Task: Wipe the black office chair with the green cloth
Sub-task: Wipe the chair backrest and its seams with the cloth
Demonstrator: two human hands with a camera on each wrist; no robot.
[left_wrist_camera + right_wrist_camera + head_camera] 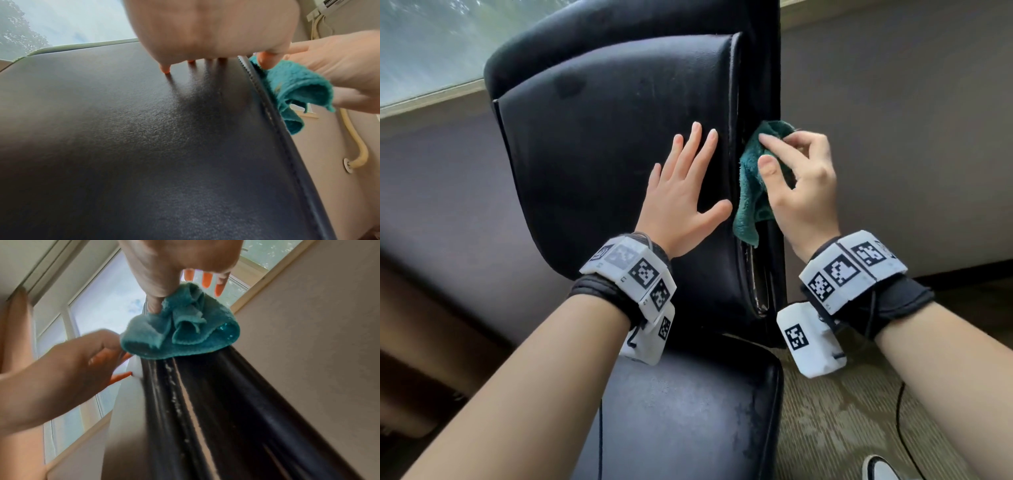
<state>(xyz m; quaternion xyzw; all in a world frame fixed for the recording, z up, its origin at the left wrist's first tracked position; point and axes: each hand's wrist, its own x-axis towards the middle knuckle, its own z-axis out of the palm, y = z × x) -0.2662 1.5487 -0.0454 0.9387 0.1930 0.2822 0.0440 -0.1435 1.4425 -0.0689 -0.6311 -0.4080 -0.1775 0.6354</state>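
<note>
The black office chair (599,144) stands in front of me, backrest upright and seat (681,411) below. My left hand (685,192) lies flat with spread fingers on the front of the backrest (144,138), near its right edge. My right hand (798,178) pinches the bunched green cloth (751,185) between thumb and fingers and holds it against the backrest's right side edge. In the right wrist view the cloth (180,331) sits across the dusty black side edge (205,402). The left wrist view shows the cloth (296,91) just past the stitched seam.
A window (424,44) with a pale sill runs behind the chair, above a grey wall (893,137). Patterned carpet (842,411) lies to the right, with a thin black cable (900,421) and a shoe tip (876,467). A wooden surface (410,342) sits low left.
</note>
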